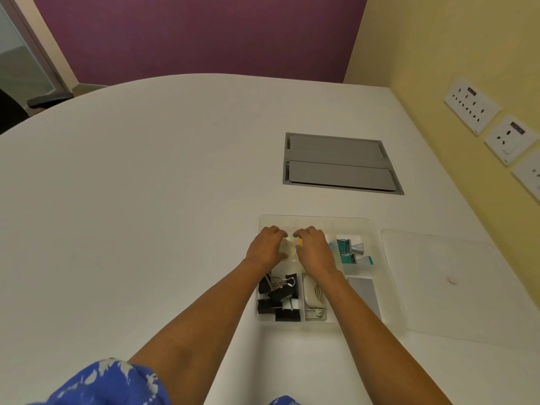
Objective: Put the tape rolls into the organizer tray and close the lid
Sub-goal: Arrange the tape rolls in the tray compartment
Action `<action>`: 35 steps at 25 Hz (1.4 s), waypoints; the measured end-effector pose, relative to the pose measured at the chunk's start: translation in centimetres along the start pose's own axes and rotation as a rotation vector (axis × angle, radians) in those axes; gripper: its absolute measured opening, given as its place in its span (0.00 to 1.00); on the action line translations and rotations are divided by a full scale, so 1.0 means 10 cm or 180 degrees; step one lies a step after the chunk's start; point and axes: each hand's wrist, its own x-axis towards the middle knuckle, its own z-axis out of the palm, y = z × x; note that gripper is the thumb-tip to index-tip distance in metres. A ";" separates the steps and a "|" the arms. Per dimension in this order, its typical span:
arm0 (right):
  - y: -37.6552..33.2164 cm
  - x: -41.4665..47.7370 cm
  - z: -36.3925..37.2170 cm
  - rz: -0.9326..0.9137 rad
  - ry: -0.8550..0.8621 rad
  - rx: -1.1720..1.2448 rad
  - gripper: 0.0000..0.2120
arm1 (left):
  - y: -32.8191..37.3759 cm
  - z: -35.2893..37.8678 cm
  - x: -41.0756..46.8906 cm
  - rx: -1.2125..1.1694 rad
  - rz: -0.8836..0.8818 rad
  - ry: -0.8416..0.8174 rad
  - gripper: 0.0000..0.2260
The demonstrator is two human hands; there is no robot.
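— What is seen on the white desk?

— A grey hatch is set flush into the far part of the desk. Nearer, a clear organizer tray is placed, with its clear lid laid flat just beside it on the right, off the tray.

— And what is held in the tray?

— The near left compartment is filled with black binder clips. A pale stapler is lodged in the next one, and a grey flat block is seen in the near right one. Teal and silver clips are kept in the far right compartment.

— Where are the tape rolls?

— Pale tape rolls are glimpsed in the far left compartment, between the two hands; a yellow bit is shown at their right. How many there are cannot be told.

— How are the hands placed?

— Both are lowered into that compartment. The left hand is curled over the rolls from the left, the right hand from the right, fingers bent inward. Whether the rolls are actually gripped or only touched cannot be told. A blue patterned sleeve is visible at the bottom edge.
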 end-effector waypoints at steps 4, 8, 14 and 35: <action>0.02 0.06 0.01 -0.0085 -0.0059 -0.0088 0.18 | 0.00 0.04 0.07 0.0087 -0.0068 -0.0123 0.25; -0.01 0.14 0.00 -0.0105 -0.0050 -0.0168 0.17 | -0.03 0.05 0.12 0.0196 -0.0028 -0.0243 0.26; -0.08 0.26 -0.01 -0.0211 -0.0125 -0.0448 0.16 | -0.06 0.01 0.18 0.0464 0.0158 -0.0364 0.26; -0.37 0.25 0.03 -0.0364 -0.0235 -0.1963 0.11 | -0.11 -0.15 0.11 0.1756 0.0111 -0.0224 0.21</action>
